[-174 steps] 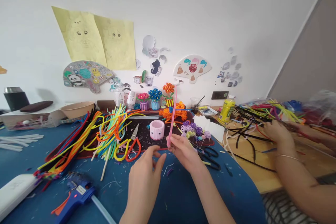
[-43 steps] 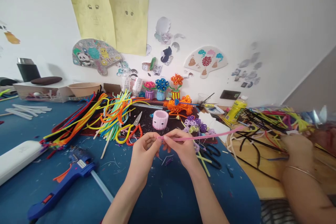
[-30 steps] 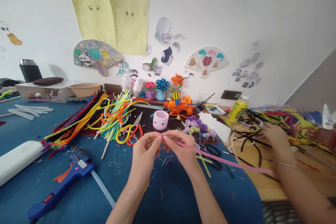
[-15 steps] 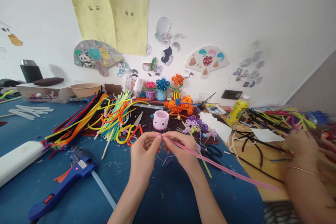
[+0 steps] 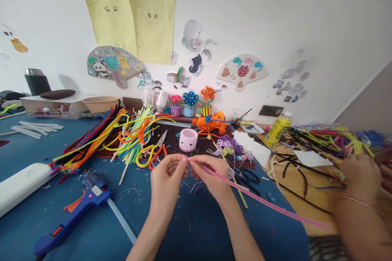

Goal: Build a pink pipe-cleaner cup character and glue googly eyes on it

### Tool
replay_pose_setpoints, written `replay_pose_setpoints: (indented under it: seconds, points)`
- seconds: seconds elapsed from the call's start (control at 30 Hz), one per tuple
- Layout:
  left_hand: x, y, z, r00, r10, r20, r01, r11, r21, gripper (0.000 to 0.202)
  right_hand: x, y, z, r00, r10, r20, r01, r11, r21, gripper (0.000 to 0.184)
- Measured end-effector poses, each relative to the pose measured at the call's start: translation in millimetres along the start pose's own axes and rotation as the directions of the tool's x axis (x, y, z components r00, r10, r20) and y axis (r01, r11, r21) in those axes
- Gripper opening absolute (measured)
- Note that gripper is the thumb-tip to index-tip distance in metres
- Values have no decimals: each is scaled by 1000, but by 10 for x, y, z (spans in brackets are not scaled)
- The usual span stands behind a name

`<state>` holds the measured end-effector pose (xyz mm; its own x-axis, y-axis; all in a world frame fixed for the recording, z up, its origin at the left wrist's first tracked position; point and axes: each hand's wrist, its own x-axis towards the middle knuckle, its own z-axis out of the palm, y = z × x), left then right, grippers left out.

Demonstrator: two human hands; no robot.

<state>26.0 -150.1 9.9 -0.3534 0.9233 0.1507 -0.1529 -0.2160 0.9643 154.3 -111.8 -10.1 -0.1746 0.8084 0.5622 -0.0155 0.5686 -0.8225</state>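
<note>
My left hand (image 5: pixel 167 177) and my right hand (image 5: pixel 211 175) meet above the blue table cover (image 5: pixel 199 228), both pinching the near end of a long pink pipe cleaner (image 5: pixel 260 200). The pipe cleaner slants down to the right toward the table's edge. Just behind my fingers stand a small pink woven pot (image 5: pixel 188 139) and red-handled scissors (image 5: pixel 157 151). A cluster of purple pipe-cleaner flowers (image 5: pixel 228 147) lies to the right of my hands.
A heap of coloured pipe cleaners (image 5: pixel 116 136) fills the left middle. A blue glue gun (image 5: pixel 82 208) and a white box (image 5: pixel 21 181) lie at the near left. Black scissors (image 5: pixel 249 177) rest by my right wrist. Another person's hand (image 5: pixel 359 177) with a bracelet works among pipe cleaners at the right.
The pink pipe cleaner swung from upright to pointing right, then dipped down toward the table edge. My hands stayed together. The other person's hand shifted about at the right.
</note>
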Motion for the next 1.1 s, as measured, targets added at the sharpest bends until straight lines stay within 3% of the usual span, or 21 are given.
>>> replay_pose_setpoints:
  seconds: [0.17,0.43,0.6,0.8,1.1]
  points:
    - [7,57,-6,999,-37,21,38,999,-27,26,16,-22,6,994,109,-17,-106,986,131,9]
    - [60,108,-49,994,-39,99,39,999,0,25,73,6,-29,958,280,56,-276,860,429,17]
    - [64,131,-62,988,-38,151,40,999,-10,23,82,-14,-51,936,334,111,-346,813,468,21]
    - [121,106,-60,988,-97,117,89,993,73,27,111,0,-58,933,356,46,-334,813,476,25]
    - [570,-136,-68,975,-207,85,173,937,305,17,199,254,-20,871,489,-41,-423,789,445,42]
